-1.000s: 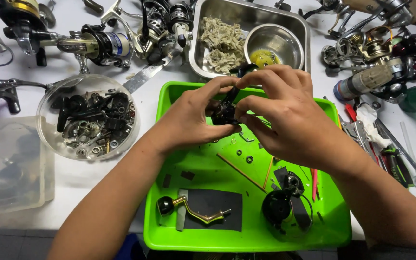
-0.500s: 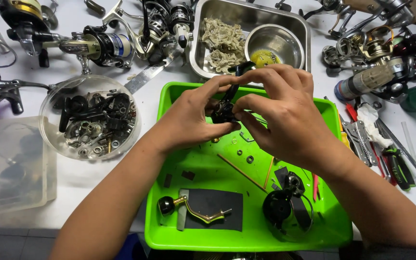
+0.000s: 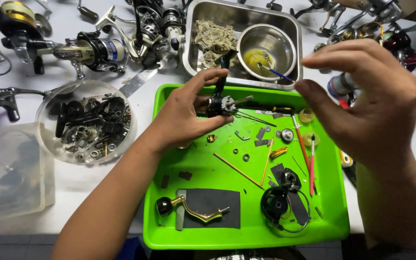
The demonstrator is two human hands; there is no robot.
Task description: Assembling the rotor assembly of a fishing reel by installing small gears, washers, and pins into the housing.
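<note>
My left hand (image 3: 186, 114) grips a small black fishing-reel body (image 3: 219, 102) with a thin metal shaft sticking out to the right, held over the back of a bright green tray (image 3: 198, 238). My right hand (image 3: 362, 98) hovers to the right of it, fingers curved and apart, holding nothing. On the tray lie a gold reel handle with a black knob (image 3: 188, 210) on a dark cloth (image 3: 214, 208), a black spool (image 3: 278, 203), thin wooden sticks, red tools and several small washers and screws.
A steel tray (image 3: 194, 41) behind holds a crumpled cloth and a steel bowl (image 3: 267, 46) with yellow oil and a brush. A clear round bowl of black reel parts (image 3: 86, 121) stands at left. Several fishing reels (image 3: 95, 49) lie along the back. A clear plastic box (image 3: 8, 175) sits front left.
My right hand has let go of the reel body and pulled away to the right, fingers spreading. My left hand still holds the reel body.
</note>
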